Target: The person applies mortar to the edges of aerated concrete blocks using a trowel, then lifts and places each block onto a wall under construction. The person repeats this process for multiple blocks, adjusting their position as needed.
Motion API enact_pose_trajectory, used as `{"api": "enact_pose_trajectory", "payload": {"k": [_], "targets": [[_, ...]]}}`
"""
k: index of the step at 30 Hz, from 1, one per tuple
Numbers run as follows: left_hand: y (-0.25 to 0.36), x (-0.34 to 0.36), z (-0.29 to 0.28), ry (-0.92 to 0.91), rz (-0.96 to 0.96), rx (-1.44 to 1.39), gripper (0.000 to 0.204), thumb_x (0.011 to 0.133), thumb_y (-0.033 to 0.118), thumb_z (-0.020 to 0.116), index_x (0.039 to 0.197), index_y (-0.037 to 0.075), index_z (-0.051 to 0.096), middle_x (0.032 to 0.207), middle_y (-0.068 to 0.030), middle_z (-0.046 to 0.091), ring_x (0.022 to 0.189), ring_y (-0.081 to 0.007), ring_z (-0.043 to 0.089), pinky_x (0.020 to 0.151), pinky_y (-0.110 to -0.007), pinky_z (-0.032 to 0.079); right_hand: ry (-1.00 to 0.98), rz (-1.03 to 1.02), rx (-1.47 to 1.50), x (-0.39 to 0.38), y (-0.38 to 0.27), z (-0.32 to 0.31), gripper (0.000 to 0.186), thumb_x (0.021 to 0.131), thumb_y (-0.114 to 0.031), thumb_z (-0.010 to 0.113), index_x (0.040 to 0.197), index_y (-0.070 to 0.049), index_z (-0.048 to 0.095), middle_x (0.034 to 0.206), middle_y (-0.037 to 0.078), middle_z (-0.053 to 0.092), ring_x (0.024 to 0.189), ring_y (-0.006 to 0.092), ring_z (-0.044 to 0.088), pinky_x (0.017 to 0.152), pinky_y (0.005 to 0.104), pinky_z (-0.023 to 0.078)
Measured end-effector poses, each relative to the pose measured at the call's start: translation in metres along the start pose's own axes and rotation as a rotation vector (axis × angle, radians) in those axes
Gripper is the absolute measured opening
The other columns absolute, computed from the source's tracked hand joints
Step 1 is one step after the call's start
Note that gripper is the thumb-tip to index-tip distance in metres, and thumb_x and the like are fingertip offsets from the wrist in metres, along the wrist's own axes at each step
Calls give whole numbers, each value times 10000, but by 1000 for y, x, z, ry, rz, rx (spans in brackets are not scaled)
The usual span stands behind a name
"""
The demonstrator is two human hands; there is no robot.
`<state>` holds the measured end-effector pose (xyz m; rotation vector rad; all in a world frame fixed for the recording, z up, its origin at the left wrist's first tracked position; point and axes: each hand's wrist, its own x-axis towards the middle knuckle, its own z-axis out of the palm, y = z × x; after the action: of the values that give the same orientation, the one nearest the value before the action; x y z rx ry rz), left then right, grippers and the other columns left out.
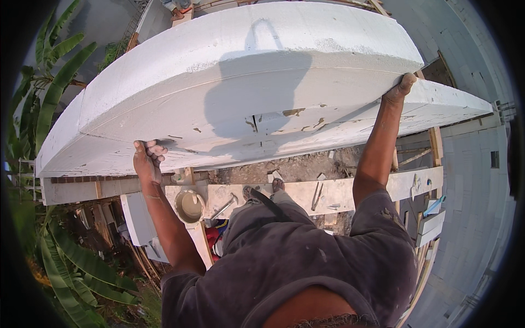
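Observation:
A long white block [350, 52] lies on top of a white block wall [437, 95], its upper face bright in the sun. At its right end, my right hand [400, 88] is closed round the corner. My left hand [149, 157] is against the pale front face further left, fingers curled and dusted white; whether anything is in them I cannot make out. Below my arms, a plank [350, 194] carries a bucket [190, 206] of greyish paste, a hammer [223, 208] and a pair of thin tools [317, 195].
My sandalled feet [278, 185] are by the plank. Cut white blocks [430, 227] stand at the right on wooden scaffold poles [436, 146]. Banana leaves [60, 87] crowd the left side. Beyond the wall, part of another person's foot [178, 13] shows. A grey block wall [470, 218] rises at the right.

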<state>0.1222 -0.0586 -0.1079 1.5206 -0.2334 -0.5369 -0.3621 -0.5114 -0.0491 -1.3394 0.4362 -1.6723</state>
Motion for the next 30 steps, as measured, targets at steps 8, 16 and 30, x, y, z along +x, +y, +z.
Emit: {"api": "enact_pose_trajectory", "payload": {"k": [8, 16, 30], "targets": [[-2, -1, 9, 5, 9, 9, 583, 966, 594, 469, 990, 23, 585, 707, -55, 644, 666, -180, 668, 541, -233, 476, 26, -47, -62, 0, -10, -3, 907, 676, -748, 716, 1185, -8, 592, 1131, 102, 625, 1095, 243, 560, 933, 428, 448], [-2, -5, 16, -99, 11, -60, 419, 999, 464, 508, 986, 52, 586, 772, -79, 676, 688, -182, 674, 585, -252, 499, -104, 64, 72, 16, 17, -43, 1034, 687, -766, 682, 1347, -3, 455, 1257, 155, 553, 1124, 300, 581, 950, 442, 510], [-12, -14, 18, -11, 75, -28, 424, 952, 471, 599, 894, 51, 605, 766, -106, 699, 647, -175, 688, 540, -246, 512, -5, 103, -25, 17, 25, -38, 1004, 746, -783, 593, 1345, 6, 429, 1340, 179, 458, 1219, 327, 471, 1002, 478, 421]]}}
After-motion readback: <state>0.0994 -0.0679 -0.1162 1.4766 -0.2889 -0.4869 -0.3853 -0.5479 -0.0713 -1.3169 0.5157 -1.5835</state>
